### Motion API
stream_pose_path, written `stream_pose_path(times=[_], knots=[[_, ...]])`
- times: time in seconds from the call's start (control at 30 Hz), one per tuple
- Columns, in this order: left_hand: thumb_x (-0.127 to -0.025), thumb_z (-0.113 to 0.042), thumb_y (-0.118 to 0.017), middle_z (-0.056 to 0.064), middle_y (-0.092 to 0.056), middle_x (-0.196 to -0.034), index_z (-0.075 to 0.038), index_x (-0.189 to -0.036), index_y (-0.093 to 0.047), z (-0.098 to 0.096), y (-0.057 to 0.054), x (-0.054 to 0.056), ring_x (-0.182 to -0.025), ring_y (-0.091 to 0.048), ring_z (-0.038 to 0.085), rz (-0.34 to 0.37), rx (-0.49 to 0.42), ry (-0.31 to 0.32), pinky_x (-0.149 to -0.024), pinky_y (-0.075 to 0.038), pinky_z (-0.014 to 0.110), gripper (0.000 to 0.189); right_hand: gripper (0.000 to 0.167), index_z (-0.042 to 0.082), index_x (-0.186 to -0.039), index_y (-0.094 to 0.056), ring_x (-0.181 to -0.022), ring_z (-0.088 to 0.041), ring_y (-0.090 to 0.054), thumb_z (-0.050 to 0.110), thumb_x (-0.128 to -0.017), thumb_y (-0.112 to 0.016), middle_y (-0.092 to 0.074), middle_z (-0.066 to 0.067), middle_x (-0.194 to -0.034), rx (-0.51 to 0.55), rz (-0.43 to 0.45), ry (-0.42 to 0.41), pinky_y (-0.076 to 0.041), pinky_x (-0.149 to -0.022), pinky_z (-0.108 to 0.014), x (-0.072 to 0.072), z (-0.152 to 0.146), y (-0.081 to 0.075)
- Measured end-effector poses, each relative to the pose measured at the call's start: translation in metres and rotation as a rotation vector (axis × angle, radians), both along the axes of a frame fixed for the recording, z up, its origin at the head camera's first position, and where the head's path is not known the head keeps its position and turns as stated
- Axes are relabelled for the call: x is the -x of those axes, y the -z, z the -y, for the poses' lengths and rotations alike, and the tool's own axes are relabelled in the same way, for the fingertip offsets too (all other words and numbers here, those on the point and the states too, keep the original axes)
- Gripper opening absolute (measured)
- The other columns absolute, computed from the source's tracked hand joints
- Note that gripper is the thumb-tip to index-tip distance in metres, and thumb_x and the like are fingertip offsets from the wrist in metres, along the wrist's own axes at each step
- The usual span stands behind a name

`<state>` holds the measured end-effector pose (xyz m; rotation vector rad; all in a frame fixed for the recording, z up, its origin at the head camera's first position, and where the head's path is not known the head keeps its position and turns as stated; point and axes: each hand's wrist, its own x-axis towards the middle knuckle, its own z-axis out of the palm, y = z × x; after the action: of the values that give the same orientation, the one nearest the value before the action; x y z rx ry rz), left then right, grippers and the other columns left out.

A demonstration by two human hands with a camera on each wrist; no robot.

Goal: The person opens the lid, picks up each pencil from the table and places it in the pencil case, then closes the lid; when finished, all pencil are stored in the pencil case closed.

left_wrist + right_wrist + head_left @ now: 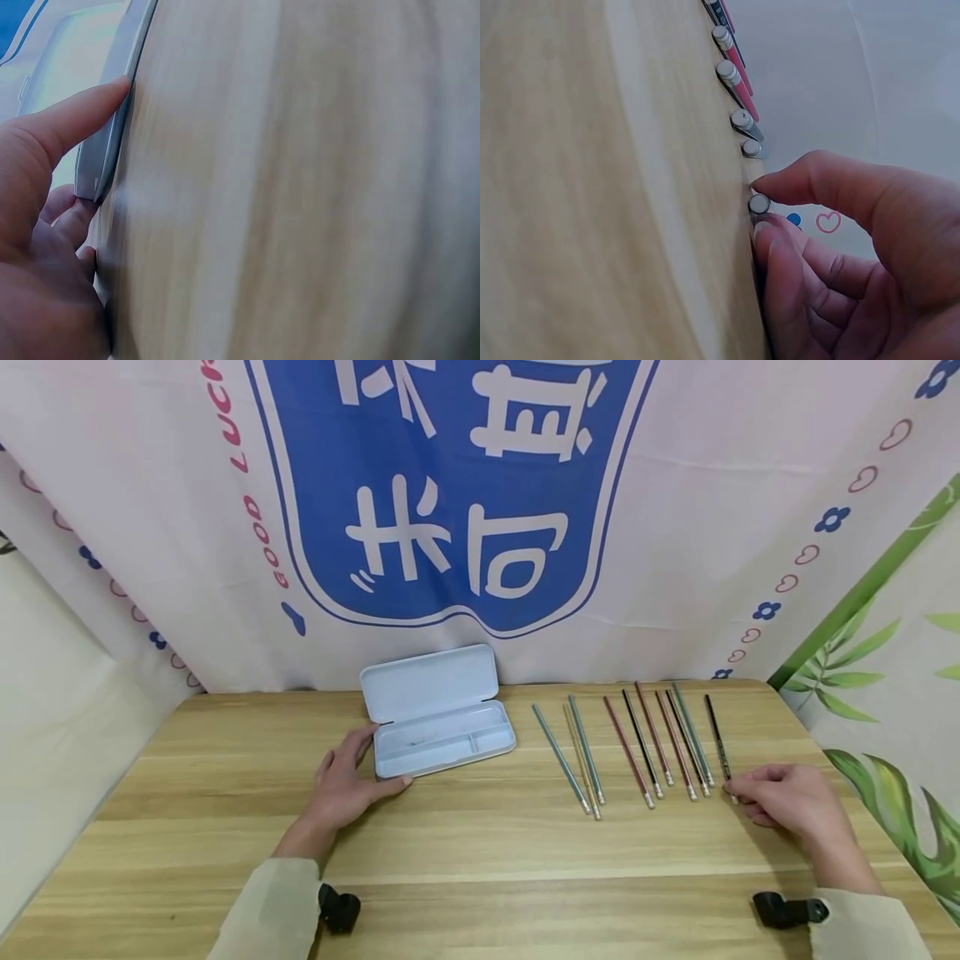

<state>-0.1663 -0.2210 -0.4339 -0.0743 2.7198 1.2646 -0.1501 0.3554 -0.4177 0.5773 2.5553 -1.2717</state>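
A light blue pencil case (pixel 442 752) lies with its lid raised, back left of the table's middle. My left hand (pixel 341 789) grips its left end, the thumb along the front edge and the other fingers at the side; in the left wrist view the thumb (pixel 82 112) presses the case's front wall (pixel 112 142). At the far right, a black pencil (pixel 717 739) lies pointing away from me. My right hand (pixel 787 797) pinches it near its eraser end, which shows between thumb and finger in the right wrist view as a round eraser (pixel 759 204).
Left of the black pencil lies a row of several red, black and blue pencils (pixel 662 739). Nearer the case are two blue pencils and a yellow pencil (pixel 581 756). A printed cloth (pixel 555 652) hangs behind the table's back edge.
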Motion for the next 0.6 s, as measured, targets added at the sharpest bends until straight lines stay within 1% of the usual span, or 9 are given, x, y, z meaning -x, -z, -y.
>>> stream_pose_path(times=[0.2,0.33,0.4,0.47,0.6], knots=[[-0.087,-0.037,-0.090,0.020,-0.028,-0.177,-0.012,-0.167,-0.028,0.001,0.001,0.000,-0.166,-0.023,0.039,-0.002,-0.009,-0.004,-0.134,0.010,0.063,0.104,0.033,0.000,-0.101,-0.075,-0.068,-0.007,-0.067,0.033,-0.096,-0.076,-0.071,0.005,-0.075,-0.044,0.005,-0.011,-0.061,-0.061,-0.024,0.001,0.001,0.001],[-0.087,-0.037,-0.090,0.020,-0.028,-0.177,-0.012,-0.167,-0.028,0.001,0.002,-0.001,-0.166,-0.024,0.039,-0.003,-0.009,-0.007,-0.134,0.010,0.063,0.104,0.037,-0.001,-0.105,-0.075,-0.069,-0.007,-0.067,0.035,-0.099,-0.073,-0.072,0.006,-0.076,-0.047,0.005,-0.013,-0.062,-0.062,-0.024,0.001,0.001,0.002],[-0.088,-0.037,-0.090,0.020,-0.029,-0.177,-0.012,-0.167,-0.028,0.001,0.002,-0.001,-0.166,-0.024,0.039,-0.002,-0.008,-0.007,-0.134,0.010,0.063,0.104,0.039,-0.004,-0.110,-0.074,-0.070,-0.007,-0.069,0.034,-0.099,-0.073,-0.073,0.007,-0.077,-0.027,-0.005,-0.010,-0.063,-0.063,-0.024,0.000,0.000,0.003],[-0.088,-0.037,-0.090,0.020,-0.029,-0.177,-0.012,-0.167,-0.028,0.001,0.003,0.000,-0.166,-0.024,0.039,-0.003,-0.004,-0.007,-0.134,0.010,0.063,0.104,0.044,-0.009,-0.118,-0.071,-0.070,-0.006,-0.071,0.032,-0.101,-0.072,-0.073,0.009,-0.080,0.013,-0.019,-0.018,-0.064,-0.065,-0.025,-0.001,-0.003,0.003],[-0.088,-0.037,-0.090,0.020,-0.030,-0.177,-0.012,-0.167,-0.028,0.000,0.003,0.000,-0.166,-0.024,0.039,-0.004,0.000,-0.007,-0.134,0.010,0.063,0.104,0.053,-0.019,-0.133,-0.059,-0.074,-0.003,-0.074,0.025,-0.105,-0.067,-0.074,0.011,-0.085,0.125,-0.046,-0.036,-0.066,-0.072,-0.024,-0.002,-0.009,0.005]])
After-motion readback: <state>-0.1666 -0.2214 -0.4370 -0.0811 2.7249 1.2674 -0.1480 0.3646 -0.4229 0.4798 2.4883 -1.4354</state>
